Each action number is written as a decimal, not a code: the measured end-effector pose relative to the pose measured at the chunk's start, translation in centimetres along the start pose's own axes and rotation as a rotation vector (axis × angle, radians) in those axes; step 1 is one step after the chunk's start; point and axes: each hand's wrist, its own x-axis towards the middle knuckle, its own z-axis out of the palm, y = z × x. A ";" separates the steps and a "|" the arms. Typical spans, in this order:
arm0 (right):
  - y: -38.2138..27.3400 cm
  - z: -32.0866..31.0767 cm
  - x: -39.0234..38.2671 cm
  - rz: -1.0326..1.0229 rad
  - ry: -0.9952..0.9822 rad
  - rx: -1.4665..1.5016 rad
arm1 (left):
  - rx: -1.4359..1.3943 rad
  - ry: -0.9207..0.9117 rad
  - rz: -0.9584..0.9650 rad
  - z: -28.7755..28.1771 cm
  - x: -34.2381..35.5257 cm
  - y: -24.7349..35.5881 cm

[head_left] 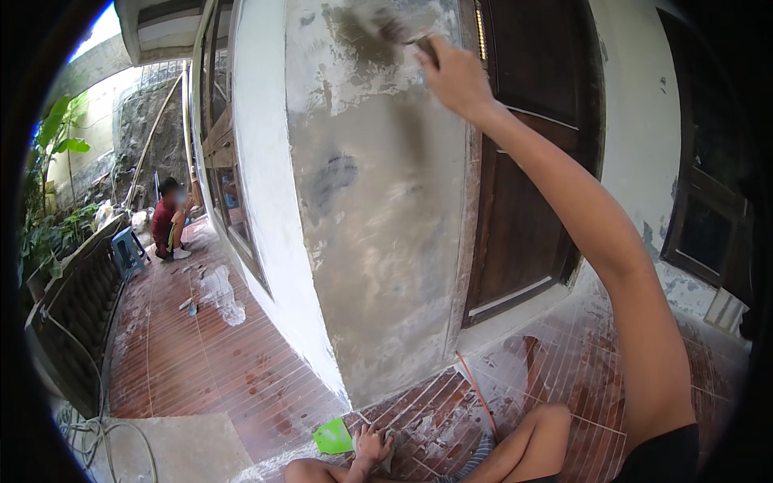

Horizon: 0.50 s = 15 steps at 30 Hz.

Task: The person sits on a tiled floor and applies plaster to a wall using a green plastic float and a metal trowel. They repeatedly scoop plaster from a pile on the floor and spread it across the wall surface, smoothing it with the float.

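Note:
High on the wall my right hand point(460, 80) is closed around the handle of a paintbrush point(396, 30), its head blurred against the surface. The wall panel point(386, 241) is grey and patchy, with dark wet-looking areas near the brush and below it. Down by my crossed legs, my left hand point(371, 445) rests low near the tiled floor, fingers spread. Just to its left lies a bright green flat plastic spreader point(333, 436). Something greyish beside the left fingers is too small to make out.
A dark wooden door point(523, 185) adjoins the panel on the right. An orange cord point(477, 393) runs over the dusty tiles. At left another person point(167, 221) squats near a blue stool point(129, 249), a balustrade point(76, 322), plastic sheeting point(223, 296) and coiled cable point(101, 439).

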 end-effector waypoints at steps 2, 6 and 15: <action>1.3 0.4 1.9 0.146 0.117 -0.036 | -0.026 0.015 -0.008 0.0 -0.2 0.0; -0.7 3.2 1.7 0.358 -0.046 -0.011 | -0.034 0.016 -0.005 -0.1 -0.1 -0.2; -2.8 3.7 -3.7 -0.012 -0.221 -0.037 | -0.058 0.024 -0.002 0.3 -0.1 -0.5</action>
